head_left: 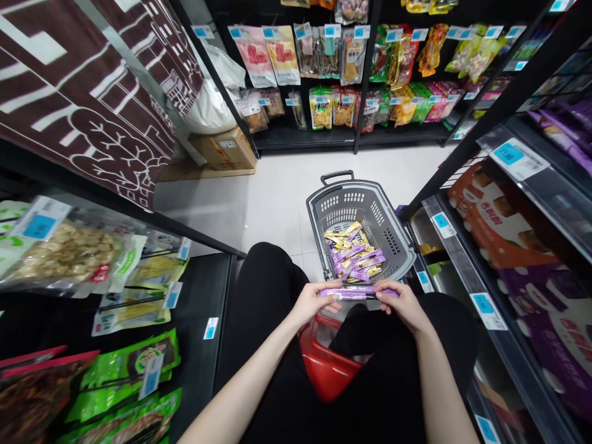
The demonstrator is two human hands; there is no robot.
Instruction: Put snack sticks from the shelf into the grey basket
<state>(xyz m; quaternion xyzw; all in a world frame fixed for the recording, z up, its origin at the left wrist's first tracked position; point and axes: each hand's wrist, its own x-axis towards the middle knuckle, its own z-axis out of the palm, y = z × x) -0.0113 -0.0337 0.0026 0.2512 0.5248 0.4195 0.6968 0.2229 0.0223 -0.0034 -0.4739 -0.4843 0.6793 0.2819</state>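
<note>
Between my two hands, level above my lap, is a long thin purple stick packet; it may be more than one, lying together. My left hand pinches its left end, and my right hand pinches the right end. Just beyond them stands a grey plastic shopping basket on the floor, its handle at the far side. Inside it lies a loose pile of purple and yellow stick packets. Under my hands, between my legs, a red plastic object shows, partly covered by my legs.
Shelves of hanging snack bags flank me on the left. At my right, shelves hold purple and orange boxes behind price tags. Ahead is a black snack rack, with a cardboard box beside it on the pale tiled floor.
</note>
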